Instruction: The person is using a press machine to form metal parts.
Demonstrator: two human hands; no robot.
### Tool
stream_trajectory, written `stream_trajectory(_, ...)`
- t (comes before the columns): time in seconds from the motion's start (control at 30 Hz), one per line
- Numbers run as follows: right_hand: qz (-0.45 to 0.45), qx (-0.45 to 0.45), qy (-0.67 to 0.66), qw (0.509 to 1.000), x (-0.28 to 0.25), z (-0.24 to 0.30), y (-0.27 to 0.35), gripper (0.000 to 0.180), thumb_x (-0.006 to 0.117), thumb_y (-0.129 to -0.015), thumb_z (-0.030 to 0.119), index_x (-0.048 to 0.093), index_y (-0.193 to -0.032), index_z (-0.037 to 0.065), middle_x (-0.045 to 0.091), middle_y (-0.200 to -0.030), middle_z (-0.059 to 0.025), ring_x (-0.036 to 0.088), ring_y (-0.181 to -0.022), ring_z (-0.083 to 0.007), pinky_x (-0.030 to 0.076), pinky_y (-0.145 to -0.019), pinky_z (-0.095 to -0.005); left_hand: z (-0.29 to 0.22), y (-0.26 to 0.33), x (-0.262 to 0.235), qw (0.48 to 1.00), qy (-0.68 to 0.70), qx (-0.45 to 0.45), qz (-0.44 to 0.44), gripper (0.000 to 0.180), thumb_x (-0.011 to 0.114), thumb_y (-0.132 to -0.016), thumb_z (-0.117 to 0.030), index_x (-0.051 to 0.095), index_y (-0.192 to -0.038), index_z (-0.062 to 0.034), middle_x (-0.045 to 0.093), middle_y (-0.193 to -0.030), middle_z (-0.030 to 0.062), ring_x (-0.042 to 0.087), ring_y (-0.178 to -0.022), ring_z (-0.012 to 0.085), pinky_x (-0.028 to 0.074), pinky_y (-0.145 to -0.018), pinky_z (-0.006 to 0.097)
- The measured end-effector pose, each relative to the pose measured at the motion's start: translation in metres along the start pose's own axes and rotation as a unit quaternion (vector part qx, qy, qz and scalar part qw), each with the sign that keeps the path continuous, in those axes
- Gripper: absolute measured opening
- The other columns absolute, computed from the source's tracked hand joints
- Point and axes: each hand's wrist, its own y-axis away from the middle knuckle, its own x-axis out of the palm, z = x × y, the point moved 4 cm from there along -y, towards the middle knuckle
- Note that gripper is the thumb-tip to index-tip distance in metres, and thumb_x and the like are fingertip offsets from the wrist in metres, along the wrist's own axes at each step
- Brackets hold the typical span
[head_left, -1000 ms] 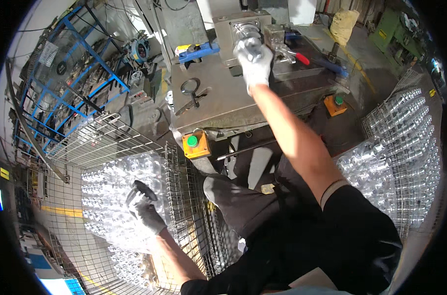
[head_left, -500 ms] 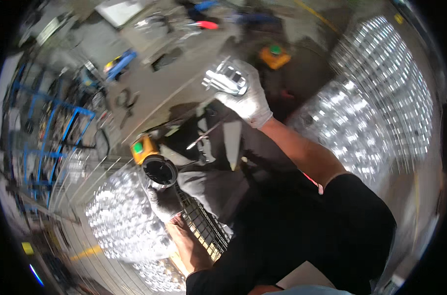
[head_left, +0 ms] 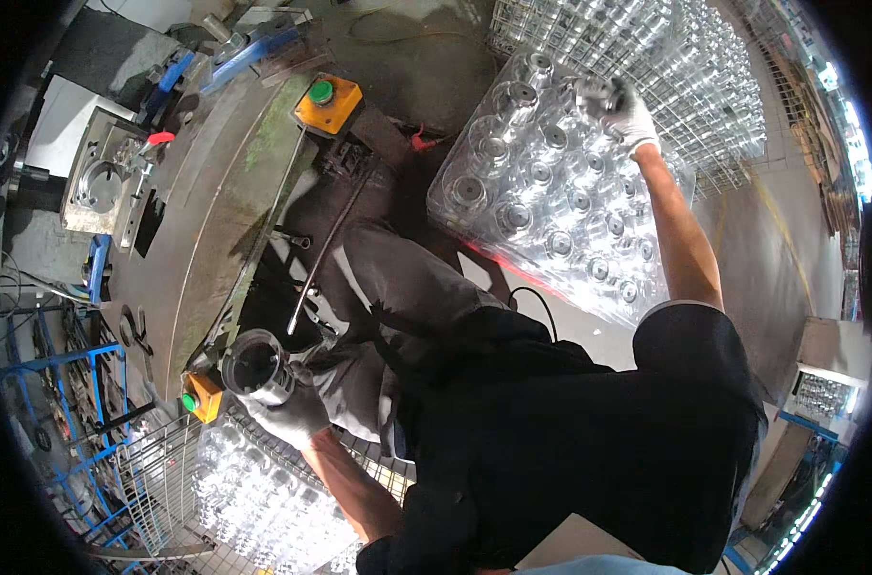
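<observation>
My left hand (head_left: 297, 414), in a pale glove, is closed around a shiny metal cup (head_left: 280, 383), whose round mouth shows a dark inside. It holds the cup beside the lower orange button box (head_left: 201, 396). Farther off on the right, my gloved right hand (head_left: 634, 125) grips a shiny cylindrical metal part (head_left: 594, 98), slightly blurred. That part is over the far edge of a stack of similar round metal parts (head_left: 556, 192), which stand in rows with clear plastic about them. Whether it touches them I cannot tell.
A worn metal bench (head_left: 192, 220) stands left, carrying a fixture plate (head_left: 99, 182) and a red-handled clamp (head_left: 158, 140). Another orange button box (head_left: 329, 105) is at its far corner. Wire baskets (head_left: 158, 479) with metal parts stand lower left and far right. A rod (head_left: 331, 254) slants near my legs.
My view has turned to the right. My right hand has swung from beside the bench to over the rows of parts, still gripping its metal part. My left hand keeps its cup, now mouth upward.
</observation>
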Motion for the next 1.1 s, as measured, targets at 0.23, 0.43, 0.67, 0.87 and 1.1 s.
stream_trajectory(0.23, 0.168, -0.017, 0.148, 0.974, 0.055, -0.004, 0.007, 0.090, 0.075, -0.057, 0.040, 0.039, -0.136, 0.016, 0.054, -0.122, -0.0185, 0.055, -0.108, -0.0309, 0.044, -0.089, -0.0368, 0.008, -0.005, 0.045, 0.995, 0.026, -0.008, 0.100, 0.050, 0.050, -0.091, -0.037, 0.041, -0.132, -0.0100, 0.048, -0.132, 0.0112, 0.046, -0.120, 0.0261, 0.043, -0.098, 0.049)
stream_trajectory(0.43, 0.263, -0.024, 0.122, 0.957, 0.108, -0.052, -0.002, 0.085, 0.069, -0.071, 0.030, 0.025, -0.140, 0.007, 0.052, -0.124, -0.0185, 0.047, -0.116, -0.0300, 0.038, -0.095, -0.0380, -0.004, -0.012, 0.039, 0.979, -0.177, 0.048, 0.084, 0.049, 0.057, -0.089, -0.035, 0.044, -0.130, -0.0126, 0.051, -0.127, 0.0077, 0.051, -0.111, 0.0237, 0.051, -0.086, 0.042)
stream_trajectory(0.67, 0.278, -0.045, 0.286, 0.916, 0.102, -0.007, -0.014, 0.088, 0.065, -0.078, 0.033, 0.011, -0.145, 0.014, 0.042, -0.136, -0.0210, 0.043, -0.121, -0.0367, 0.036, -0.099, -0.0423, -0.025, -0.032, 0.068, 0.975, 0.056, 0.024, 0.215, 0.050, 0.054, -0.089, -0.042, 0.044, -0.128, -0.0130, 0.053, -0.123, 0.0073, 0.052, -0.112, 0.0237, 0.048, -0.093, 0.043)
stream_trajectory(0.87, 0.191, -0.174, -0.051, 0.965, 0.098, 0.135, 0.036, 0.068, 0.061, -0.085, 0.022, 0.028, -0.141, 0.004, 0.052, -0.125, -0.0175, 0.055, -0.107, -0.0263, 0.045, -0.087, -0.0393, -0.073, -0.097, 0.110, 0.972, 0.100, 0.061, 0.204, 0.042, 0.044, -0.093, -0.045, 0.049, -0.122, -0.0144, 0.056, -0.111, 0.0049, 0.055, -0.100, 0.0225, 0.049, -0.087, 0.043)
stream_trajectory(1.1, 0.229, -0.340, -0.049, 0.911, 0.132, 0.277, 0.123, 0.057, 0.066, -0.081, 0.025, 0.045, -0.127, 0.000, 0.052, -0.123, -0.0205, 0.050, -0.115, -0.0308, 0.040, -0.096, -0.0374, -0.099, -0.209, 0.173, 0.971, 0.145, -0.020, 0.187, 0.049, 0.039, -0.092, -0.055, 0.052, -0.119, -0.0169, 0.058, -0.113, 0.0033, 0.052, -0.104, 0.0217, 0.041, -0.094, 0.040)
